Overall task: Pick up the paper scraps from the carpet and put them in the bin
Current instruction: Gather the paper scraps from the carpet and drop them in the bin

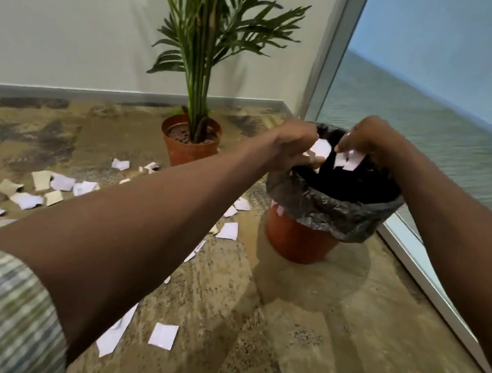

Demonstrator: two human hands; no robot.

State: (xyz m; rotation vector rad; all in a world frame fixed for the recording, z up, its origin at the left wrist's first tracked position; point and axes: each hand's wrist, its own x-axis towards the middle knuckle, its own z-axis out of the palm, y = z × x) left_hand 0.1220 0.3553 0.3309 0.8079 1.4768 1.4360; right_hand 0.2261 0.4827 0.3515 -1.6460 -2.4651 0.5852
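Note:
Both hands hover over the bin (pixel 300 240), an orange pot lined with a black bag (pixel 329 210). My left hand (pixel 293 148) grips white paper scraps (pixel 320 148) above the bin's opening. My right hand (pixel 369 140) pinches other white scraps (pixel 348 161) over the opening too. Several white and tan scraps lie on the carpet at the left (pixel 27 199), beside the bin (pixel 228 231) and near me (pixel 163 335).
A potted palm (pixel 189 144) in an orange pot stands behind and left of the bin. A glass wall with a metal frame (pixel 432 283) runs along the right. A pale wall with a grey skirting closes the back.

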